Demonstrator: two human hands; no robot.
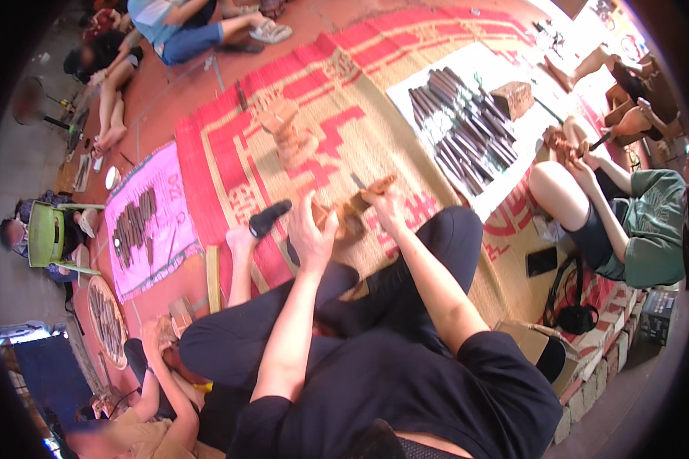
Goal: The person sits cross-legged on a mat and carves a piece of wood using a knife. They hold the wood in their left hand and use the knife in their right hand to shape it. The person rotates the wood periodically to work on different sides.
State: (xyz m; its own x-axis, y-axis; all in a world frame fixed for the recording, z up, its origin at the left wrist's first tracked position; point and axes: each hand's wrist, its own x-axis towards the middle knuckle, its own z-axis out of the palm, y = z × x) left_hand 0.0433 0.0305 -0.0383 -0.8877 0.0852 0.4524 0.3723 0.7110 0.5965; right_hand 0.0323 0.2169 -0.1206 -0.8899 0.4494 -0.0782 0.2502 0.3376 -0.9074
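My left hand (311,237) is curled against a brown piece of wood (351,224) above my lap, thumb and fingers on either side of its near end. My right hand (388,212) grips a carving tool (381,184) with an orange-brown wooden handle; its short, dark blade seems to point up and left. The wood's exact shape is blurred and partly hidden by my hands. Beyond them, several light-brown wooden pieces (291,136) lie grouped on the red and tan woven mat (375,138). A black, rounded, long object (270,219) is left of my left hand.
Dark sticks (467,126) lie in rows on a white sheet (406,96), with a wooden block (513,99) beside them. More sticks (135,222) rest on a pink sheet (172,180). Coworkers sit close at right and lower left. A phone (542,262) lies right of my knee.
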